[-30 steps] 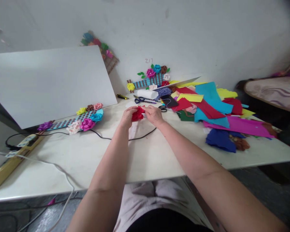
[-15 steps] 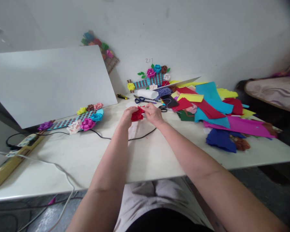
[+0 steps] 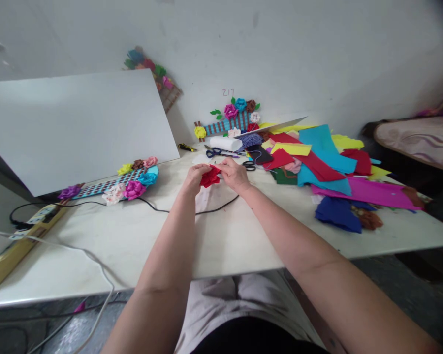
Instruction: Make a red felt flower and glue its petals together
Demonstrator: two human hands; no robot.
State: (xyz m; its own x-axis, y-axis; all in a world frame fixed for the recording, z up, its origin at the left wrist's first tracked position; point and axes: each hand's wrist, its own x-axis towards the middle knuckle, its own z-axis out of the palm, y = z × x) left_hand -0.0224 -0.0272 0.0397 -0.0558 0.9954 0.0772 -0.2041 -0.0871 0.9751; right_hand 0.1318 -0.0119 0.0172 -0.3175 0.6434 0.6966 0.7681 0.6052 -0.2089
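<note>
Both my hands meet over the far middle of the white table (image 3: pixel 221 241). My left hand (image 3: pixel 194 179) and my right hand (image 3: pixel 237 175) are each closed on a small red felt flower (image 3: pixel 210 176), pinching it from either side just above the tabletop. A black cable (image 3: pixel 210 209) runs across the table right under my hands.
A heap of coloured felt sheets (image 3: pixel 328 167) covers the right side. Blue scissors (image 3: pixel 216 152), a white roll (image 3: pixel 225 143) and a black phone (image 3: pixel 259 155) lie behind my hands. A woven strip with flowers (image 3: pixel 121 184) lies left, below a leaning white board (image 3: pixel 77 123). A power strip (image 3: pixel 29 221) sits far left.
The red flower has turned slightly between my fingers. My arms have stayed in place.
</note>
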